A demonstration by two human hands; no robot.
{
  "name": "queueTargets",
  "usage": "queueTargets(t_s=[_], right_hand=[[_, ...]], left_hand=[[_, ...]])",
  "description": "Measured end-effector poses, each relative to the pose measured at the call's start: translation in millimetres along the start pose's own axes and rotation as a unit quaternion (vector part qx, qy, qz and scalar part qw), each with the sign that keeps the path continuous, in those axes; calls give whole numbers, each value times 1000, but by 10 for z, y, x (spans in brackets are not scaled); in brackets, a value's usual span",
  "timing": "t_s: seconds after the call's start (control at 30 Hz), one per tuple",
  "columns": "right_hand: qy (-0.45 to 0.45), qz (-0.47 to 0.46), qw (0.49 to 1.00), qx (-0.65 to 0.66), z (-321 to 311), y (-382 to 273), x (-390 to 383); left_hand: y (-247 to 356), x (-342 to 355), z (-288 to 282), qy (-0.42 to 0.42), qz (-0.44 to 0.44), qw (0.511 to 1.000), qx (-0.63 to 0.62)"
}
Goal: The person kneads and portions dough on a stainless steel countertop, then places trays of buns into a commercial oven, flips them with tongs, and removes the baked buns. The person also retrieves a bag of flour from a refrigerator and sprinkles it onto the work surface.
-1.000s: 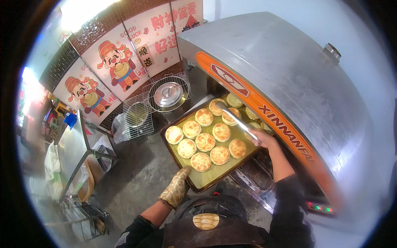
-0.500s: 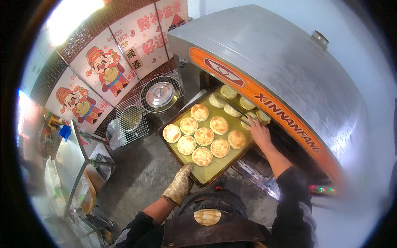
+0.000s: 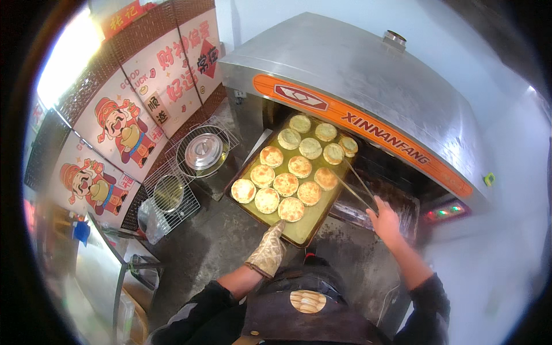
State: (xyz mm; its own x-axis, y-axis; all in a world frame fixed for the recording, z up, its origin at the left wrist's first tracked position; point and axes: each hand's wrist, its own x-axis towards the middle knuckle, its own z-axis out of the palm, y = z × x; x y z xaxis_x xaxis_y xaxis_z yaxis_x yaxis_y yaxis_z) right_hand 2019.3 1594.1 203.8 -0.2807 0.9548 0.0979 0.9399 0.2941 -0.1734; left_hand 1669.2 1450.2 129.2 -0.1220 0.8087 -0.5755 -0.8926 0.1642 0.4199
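Observation:
My left hand [image 3: 269, 251], in a patterned oven mitt, is closed on the near edge of a dark-rimmed baking tray [image 3: 299, 233]. Several round flatbreads lie on the tray: browned ones [image 3: 286, 184] toward me, paler ones [image 3: 310, 148] at the far end. One pale flatbread [image 3: 348, 146] at the right edge sits tilted against its neighbour. My bare right hand [image 3: 384, 219] grips long, thin metal tongs [image 3: 359, 192] to the right of the tray. Their arms are spread, with the tips near the flatbreads on the right side. Nothing shows between the tips.
A steel oven [image 3: 322, 54] with an orange front strip stands over the tray's far end. To the left are a lidded metal pot [image 3: 203, 152] and a wire rack [image 3: 183, 198]. A metal table [image 3: 100, 264] stands at lower left, before a decorated folding screen [image 3: 123, 129].
My right hand has drawn back from the far flatbreads, and the tongs now point in from the right. Those pale flatbreads show more fully. My left hand still holds the tray; the view has shifted.

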Motion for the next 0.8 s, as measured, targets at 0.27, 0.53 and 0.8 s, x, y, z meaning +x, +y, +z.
queueTargets(t_s=[0.27,0.53,0.8], right_hand=[[-211,446,573,654,319,-730,-869],[-134,460,384,790,1120,-1363,-567],[-84,439,464,765,1424,-1423,-72]], left_hand=[[-6,130,-200,-54,-18,998,16],[-103,242,-306,-56,-5,998,34],[-186,346,-276,4,-7,1000,-9]])
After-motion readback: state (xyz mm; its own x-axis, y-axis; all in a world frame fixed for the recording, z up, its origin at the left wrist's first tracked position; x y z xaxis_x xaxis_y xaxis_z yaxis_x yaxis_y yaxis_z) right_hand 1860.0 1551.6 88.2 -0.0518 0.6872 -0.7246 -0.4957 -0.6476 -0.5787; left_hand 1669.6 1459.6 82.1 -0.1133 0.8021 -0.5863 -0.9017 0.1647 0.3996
